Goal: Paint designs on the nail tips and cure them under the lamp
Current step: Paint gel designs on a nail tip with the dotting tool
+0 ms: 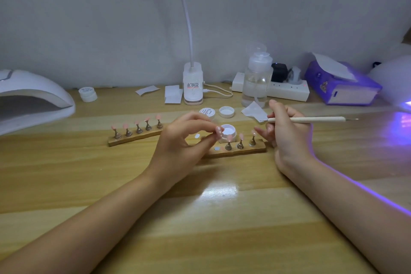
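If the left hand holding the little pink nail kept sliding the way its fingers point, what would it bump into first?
Probably the open white gel pot. The left hand pinches a pink nail tip with its fingers pointing right, and the pot sits just past them. Depth is hard to judge, so the hand might pass above it.

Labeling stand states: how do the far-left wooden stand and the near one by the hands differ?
The far-left stand carries five pegs, each topped with a pink tip; the near stand shows only three pegs plus a bare round spot.
The far-left stand lies fully visible and angled; the near stand is partly hidden behind the left hand.
Shared: both are wooden strips with metal pegs holding pink tips.
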Demonstrator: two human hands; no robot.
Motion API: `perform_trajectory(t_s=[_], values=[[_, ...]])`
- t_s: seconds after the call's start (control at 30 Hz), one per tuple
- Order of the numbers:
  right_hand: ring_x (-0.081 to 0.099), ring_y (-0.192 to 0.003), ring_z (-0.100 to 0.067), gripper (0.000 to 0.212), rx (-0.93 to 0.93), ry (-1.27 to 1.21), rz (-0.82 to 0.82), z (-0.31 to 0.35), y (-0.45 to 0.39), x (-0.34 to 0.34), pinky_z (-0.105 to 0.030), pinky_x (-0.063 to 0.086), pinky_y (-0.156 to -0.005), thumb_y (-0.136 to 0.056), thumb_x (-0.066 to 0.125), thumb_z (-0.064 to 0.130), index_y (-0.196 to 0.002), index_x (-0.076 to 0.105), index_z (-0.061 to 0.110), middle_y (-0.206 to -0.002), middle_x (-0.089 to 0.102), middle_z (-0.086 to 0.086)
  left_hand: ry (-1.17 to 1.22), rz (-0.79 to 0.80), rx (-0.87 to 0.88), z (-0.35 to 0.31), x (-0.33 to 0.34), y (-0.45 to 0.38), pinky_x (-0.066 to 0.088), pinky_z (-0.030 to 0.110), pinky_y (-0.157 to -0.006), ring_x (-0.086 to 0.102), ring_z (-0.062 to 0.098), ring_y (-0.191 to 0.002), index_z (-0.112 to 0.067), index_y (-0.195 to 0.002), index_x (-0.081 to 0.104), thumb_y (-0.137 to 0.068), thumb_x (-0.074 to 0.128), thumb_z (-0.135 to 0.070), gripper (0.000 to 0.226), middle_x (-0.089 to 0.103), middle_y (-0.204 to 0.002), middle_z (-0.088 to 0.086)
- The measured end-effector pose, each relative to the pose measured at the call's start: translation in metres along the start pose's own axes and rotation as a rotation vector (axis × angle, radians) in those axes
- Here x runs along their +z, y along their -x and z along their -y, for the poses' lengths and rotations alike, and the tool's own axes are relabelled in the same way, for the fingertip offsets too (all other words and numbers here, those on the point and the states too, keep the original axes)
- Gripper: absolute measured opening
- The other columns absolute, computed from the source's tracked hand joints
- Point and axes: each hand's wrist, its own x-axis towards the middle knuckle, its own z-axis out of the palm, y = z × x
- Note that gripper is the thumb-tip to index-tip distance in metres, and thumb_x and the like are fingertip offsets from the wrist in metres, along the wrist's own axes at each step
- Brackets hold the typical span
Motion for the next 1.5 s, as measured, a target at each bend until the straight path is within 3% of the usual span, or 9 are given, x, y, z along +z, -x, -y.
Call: perform_trajectory(t_s=[0.27,0.47,0.63,0.8,1.0,1.2,1.33,1.4,1.5], values=[[0.043,-0.032,-0.001,0.033,0.044,0.034,0.007,-0.0025,0.0006,0.0026,-0.022,0.055,-0.053,-0.088,0.061,0.023,-0.059,0.049,0.012,-0.033,0.039,0.009,0.018,0.072,-0.077,0.0017,0.0028,-0.0004,0.046,0.024,-0.070,0.060,0.011,-0.073,-0.014,-0.081,0.070,-0.076,0.070,-0.004,0.011,0.066,-0.076,-0.003],[0.039,-0.032,-0.001,0.034,0.045,0.106,0.014,-0.0045,-0.0001,0.0027,-0.020,0.053,-0.050,-0.087,0.060,0.023,-0.055,0.050,0.015,-0.033,0.038,0.008,-0.001,0.100,-0.156,0.0026,0.0029,-0.0012,0.041,0.011,-0.067,0.059,0.007,-0.074,-0.022,-0.075,0.065,-0.075,0.072,-0.006,0.017,0.066,-0.074,-0.009],[0.039,-0.031,-0.003,0.033,0.062,0.136,0.028,-0.0050,-0.0016,0.0029,-0.025,0.054,-0.057,-0.088,0.058,0.024,-0.058,0.048,0.015,-0.033,0.037,0.008,0.037,0.152,-0.238,0.0035,0.0041,-0.0014,0.041,0.012,-0.061,0.058,0.021,-0.071,-0.014,-0.073,0.069,-0.076,0.071,-0.005,0.010,0.070,-0.075,-0.001],[0.039,-0.031,-0.002,0.031,0.082,0.144,0.024,-0.0049,-0.0023,0.0037,-0.024,0.054,-0.055,-0.087,0.057,0.023,-0.059,0.048,0.015,-0.033,0.037,0.008,0.052,0.190,-0.309,0.0035,0.0041,-0.0024,0.038,0.010,-0.062,0.044,-0.001,-0.057,-0.010,-0.073,0.071,-0.075,0.072,-0.003,0.007,0.065,-0.066,-0.008],[0.039,-0.029,-0.002,0.030,0.084,0.168,0.009,-0.0048,-0.0028,0.0050,-0.021,0.050,-0.050,-0.087,0.058,0.023,-0.060,0.047,0.015,-0.032,0.038,0.009,0.041,0.187,-0.366,0.0060,0.0044,-0.0034,0.035,0.010,-0.060,0.043,-0.001,-0.058,-0.019,-0.069,0.068,-0.073,0.075,-0.007,0.015,0.049,-0.048,-0.018],[0.040,-0.030,-0.002,0.030,0.067,0.197,0.017,-0.0059,-0.0017,0.0045,-0.021,0.047,-0.047,-0.087,0.058,0.023,-0.060,0.048,0.016,-0.032,0.039,0.009,0.037,0.188,-0.414,0.0063,0.0047,-0.0046,0.037,0.017,-0.062,0.045,0.002,-0.061,-0.019,-0.072,0.070,-0.071,0.077,-0.010,0.011,0.048,-0.057,-0.008],[0.041,-0.030,-0.002,0.030,0.071,0.188,0.014,-0.0059,-0.0022,0.0045,-0.023,0.048,-0.049,-0.086,0.058,0.023,-0.059,0.049,0.015,-0.032,0.039,0.009,-0.019,0.191,-0.384,0.0058,0.0038,-0.0056,0.038,0.016,-0.064,0.052,0.009,-0.068,-0.020,-0.073,0.068,-0.069,0.078,-0.013,0.013,0.059,-0.068,0.006],[0.041,-0.031,-0.002,0.030,0.079,0.193,0.012,-0.0060,-0.0026,0.0044,-0.026,0.048,-0.054,-0.086,0.059,0.024,-0.059,0.049,0.015,-0.032,0.040,0.009,-0.039,0.192,-0.388,0.0061,0.0036,-0.0055,0.038,0.013,-0.064,0.053,0.006,-0.067,-0.024,-0.073,0.065,-0.068,0.079,-0.014,0.017,0.059,-0.067,0.001],[0.040,-0.030,-0.002,0.030,0.087,0.182,0.019,-0.0049,-0.0029,0.0044,-0.019,0.049,-0.046,-0.087,0.058,0.023,-0.060,0.048,0.014,-0.032,0.039,0.008,-0.001,0.188,-0.424,0.0077,0.0031,-0.0061,0.040,0.011,-0.064,0.050,-0.004,-0.059,-0.027,-0.074,0.061,-0.066,0.080,-0.013,0.025,0.050,-0.055,-0.014]])
